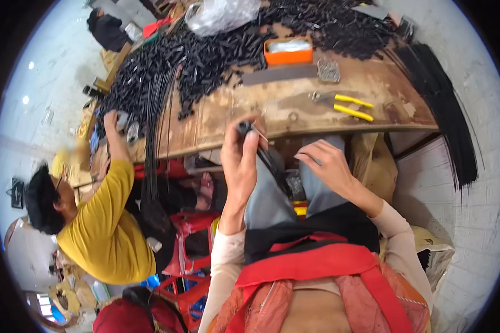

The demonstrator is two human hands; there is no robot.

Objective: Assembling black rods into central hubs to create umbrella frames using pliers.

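My left hand (241,152) is raised at the front edge of the table, closed round a small black tubular plastic part (244,128). Thin black rods (273,169) hang below that hand over my lap; whether they join the part I cannot tell. A thin pale sliver shows beside my left fingers, too small to name. To the right, apart from the left hand, my right hand (328,166) hovers over my knees with its fingers loosely stretched and nothing visible in them. Pliers with yellow handles (354,107) lie on the table beyond it.
Heaps of black plastic parts (150,72) cover the wooden table's (216,119) far and left side. An orange box (288,57) and a clear tray of small metal pieces (328,71) stand there. Black rod bundles (444,105) overhang the right edge. A person in yellow (108,222) works at left.
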